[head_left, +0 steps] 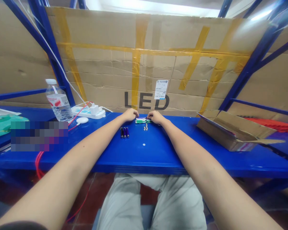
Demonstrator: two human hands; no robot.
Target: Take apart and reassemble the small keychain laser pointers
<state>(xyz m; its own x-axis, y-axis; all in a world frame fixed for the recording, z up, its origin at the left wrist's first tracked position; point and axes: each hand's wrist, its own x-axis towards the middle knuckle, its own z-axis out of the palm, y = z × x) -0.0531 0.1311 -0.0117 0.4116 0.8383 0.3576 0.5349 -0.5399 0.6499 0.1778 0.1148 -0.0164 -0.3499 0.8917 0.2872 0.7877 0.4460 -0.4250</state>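
Observation:
Both of my arms reach to the back of the blue table. A small pile of slim shiny tubes (pixel 140 121), green, silver and purple, lies between my hands. My left hand (pixel 131 114) is at the pile's left end with its fingers curled down; what its fingertips hold is too small to make out. At the right end, the closed fingers of my right hand (pixel 156 117) meet the tubes. Several small silver button cells (pixel 146 127) lie just in front of the pile. To the left, three dark purple and black tubes (pixel 124 132) lie side by side.
A small white disc (pixel 144 144) lies nearer the table's front edge (pixel 139 167). On the left stand a water bottle (pixel 59 101) and a white power strip (pixel 99 113) with cables. An open cardboard box (pixel 230 131) sits on the right. A large cardboard sheet (pixel 105 73) closes off the back.

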